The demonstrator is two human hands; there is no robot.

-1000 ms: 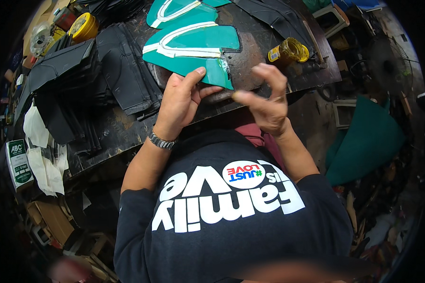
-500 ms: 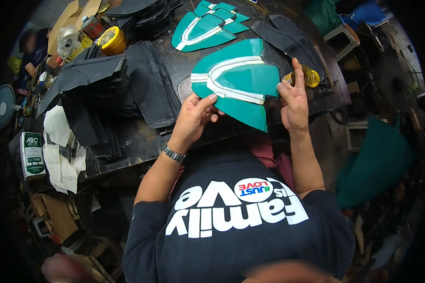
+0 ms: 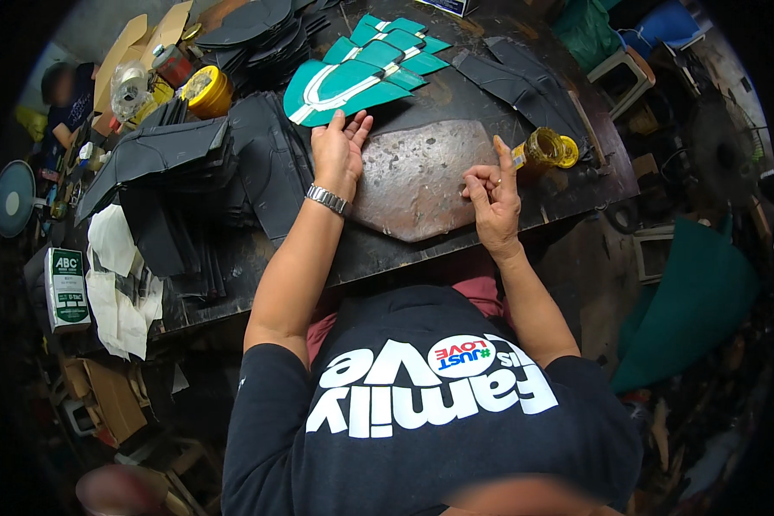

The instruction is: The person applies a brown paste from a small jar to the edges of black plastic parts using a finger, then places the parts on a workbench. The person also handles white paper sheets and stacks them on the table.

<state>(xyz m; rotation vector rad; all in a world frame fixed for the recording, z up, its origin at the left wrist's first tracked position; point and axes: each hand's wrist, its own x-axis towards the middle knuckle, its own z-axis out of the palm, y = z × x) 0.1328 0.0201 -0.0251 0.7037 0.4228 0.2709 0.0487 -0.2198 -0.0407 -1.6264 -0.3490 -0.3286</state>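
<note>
On the table (image 3: 365, 256), from left, black cut pieces (image 3: 159, 159) are stacked; then green curved panels (image 3: 355, 76) overlap, apparently staggered to keep their white strips uncovered. The left hand (image 3: 340, 148), loosely spread, meets the nearest panel's lower edge. A worn brown slab (image 3: 426, 176) follows, then the right hand (image 3: 493, 202), index finger straight, others curled, any grip unclear, beside an open amber jar (image 3: 539, 152).
</note>
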